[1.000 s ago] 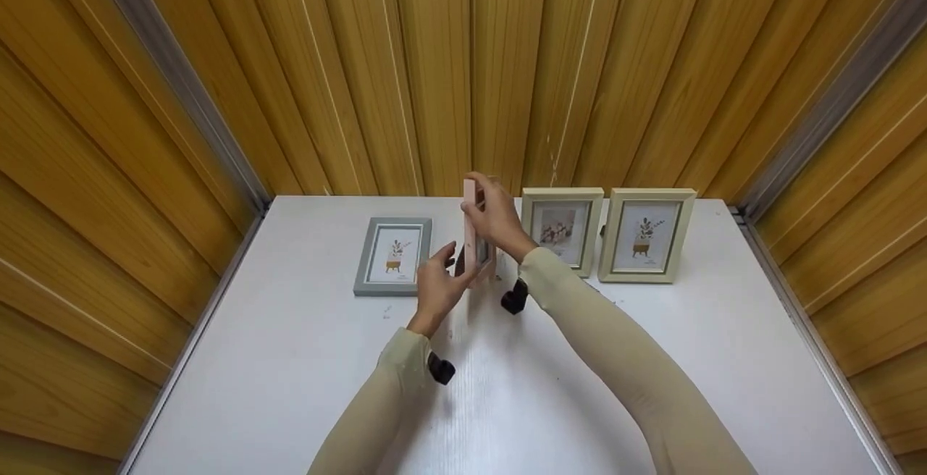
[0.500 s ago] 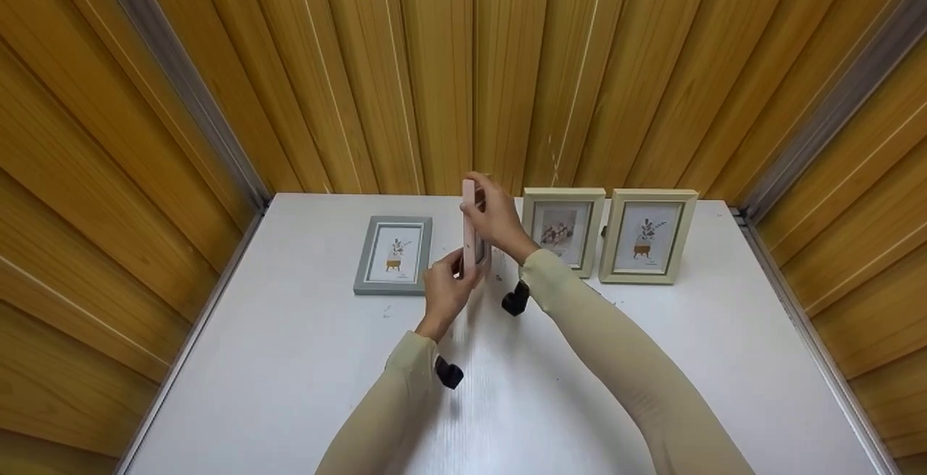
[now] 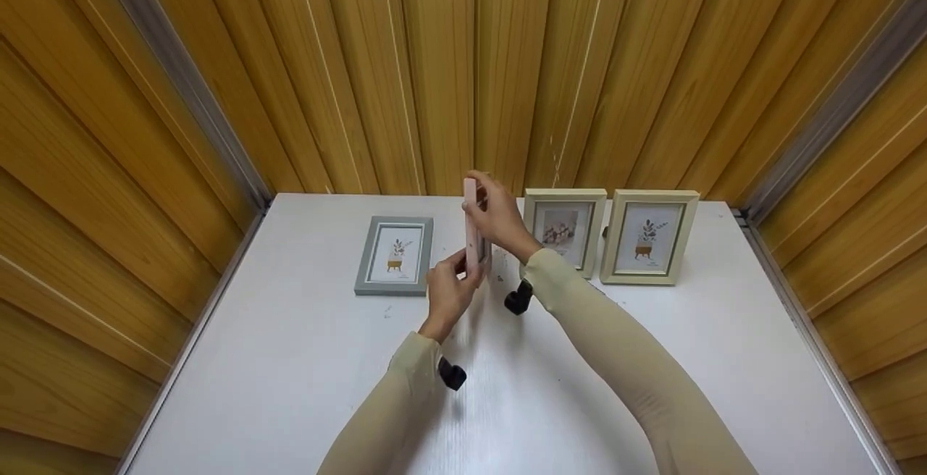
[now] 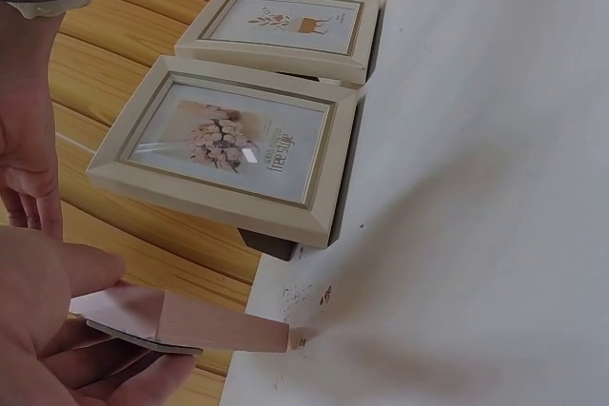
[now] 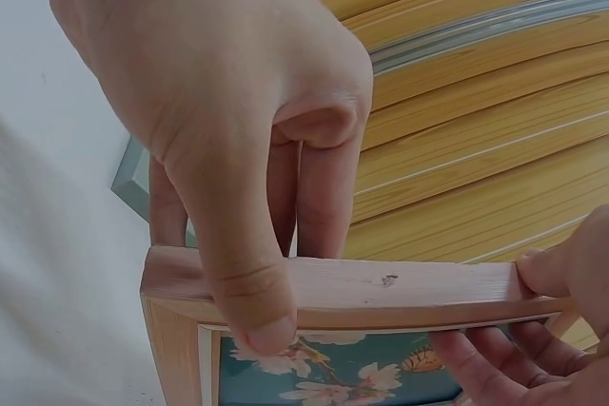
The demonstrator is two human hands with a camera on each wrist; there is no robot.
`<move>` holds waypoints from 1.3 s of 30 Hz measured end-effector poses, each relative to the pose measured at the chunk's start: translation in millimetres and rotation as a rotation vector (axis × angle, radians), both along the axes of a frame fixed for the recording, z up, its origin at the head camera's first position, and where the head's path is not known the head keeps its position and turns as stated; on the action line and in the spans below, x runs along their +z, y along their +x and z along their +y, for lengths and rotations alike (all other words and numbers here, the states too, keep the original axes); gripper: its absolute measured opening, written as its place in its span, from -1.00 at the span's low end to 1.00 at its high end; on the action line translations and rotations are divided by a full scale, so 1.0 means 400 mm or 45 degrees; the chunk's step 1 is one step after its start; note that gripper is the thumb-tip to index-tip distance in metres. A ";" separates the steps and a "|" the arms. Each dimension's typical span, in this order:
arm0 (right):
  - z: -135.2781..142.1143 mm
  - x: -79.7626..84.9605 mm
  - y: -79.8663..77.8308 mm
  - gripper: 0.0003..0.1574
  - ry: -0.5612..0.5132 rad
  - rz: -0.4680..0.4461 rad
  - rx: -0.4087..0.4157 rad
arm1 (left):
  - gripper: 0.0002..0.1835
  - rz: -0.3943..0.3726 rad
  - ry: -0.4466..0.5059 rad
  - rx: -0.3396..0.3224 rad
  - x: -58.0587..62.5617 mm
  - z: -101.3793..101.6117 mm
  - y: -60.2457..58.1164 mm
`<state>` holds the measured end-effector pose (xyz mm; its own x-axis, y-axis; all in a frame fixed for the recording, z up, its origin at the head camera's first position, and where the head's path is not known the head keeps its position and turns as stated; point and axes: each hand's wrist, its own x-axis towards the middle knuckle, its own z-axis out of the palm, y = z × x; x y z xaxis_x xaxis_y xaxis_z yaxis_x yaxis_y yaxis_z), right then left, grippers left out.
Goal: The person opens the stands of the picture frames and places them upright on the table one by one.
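Note:
In the head view a pink picture frame (image 3: 471, 225) stands edge-on in the middle of the table. My right hand (image 3: 501, 223) grips its upper part, the thumb lying along the near edge. Lower down, my left hand (image 3: 449, 290) holds the frame near its bottom end, fingers behind it. The right wrist view shows the flower picture (image 5: 357, 368) on a teal ground, and the left thumb (image 5: 252, 297) pressing over the front rim. In the left wrist view a dark backing edge (image 4: 143, 338) shows between my left fingers. The lower end is close over the tabletop.
A grey-blue picture frame (image 3: 367, 256) lies to the left on the white table (image 3: 275, 359). Two cream frames stand at the right: one with a bouquet picture (image 3: 530, 214), the other with a potted-plant picture (image 3: 689, 243). A wood-panelled wall (image 3: 438, 84) rises behind.
My left hand has moved slightly right, its spread fingers closing in on the frame's lower part. The dark piece seen behind the frame earlier has dropped from view. My right hand has barely moved.

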<state>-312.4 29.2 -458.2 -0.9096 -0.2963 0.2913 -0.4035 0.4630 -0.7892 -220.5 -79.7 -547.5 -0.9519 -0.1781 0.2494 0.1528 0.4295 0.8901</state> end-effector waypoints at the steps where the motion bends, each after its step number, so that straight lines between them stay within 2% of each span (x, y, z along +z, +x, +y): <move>1: 0.002 0.001 0.000 -0.33 0.006 -0.003 0.003 | -0.62 -0.004 0.005 -0.002 -0.001 0.002 0.000; 8: 0.022 0.016 -0.003 -0.31 0.004 -0.003 0.061 | -0.61 0.055 0.020 0.034 -0.001 0.024 -0.003; 15: 0.056 0.031 -0.021 -0.30 0.010 -0.005 0.139 | -0.52 0.069 0.054 0.083 0.007 0.069 -0.001; 20: 0.075 0.038 -0.029 -0.31 0.023 -0.015 0.194 | -0.56 0.117 0.091 0.128 0.011 0.102 -0.002; 24: 0.081 0.037 -0.032 -0.31 0.034 -0.034 0.219 | -0.58 0.107 0.098 0.146 0.008 0.117 -0.001; 29: 0.088 0.037 -0.032 -0.31 0.043 -0.057 0.230 | -0.58 0.084 0.094 0.125 0.003 0.117 0.002; 39: 0.113 0.044 -0.039 -0.31 0.046 -0.104 0.261 | -0.57 0.116 0.089 -0.004 0.008 0.096 0.016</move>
<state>-327.9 74.4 -440.8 -0.8496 -0.4861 0.2046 -0.4271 0.4066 -0.8076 -214.0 -41.5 -544.3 -0.9265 -0.1951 0.3216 0.2353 0.3665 0.9002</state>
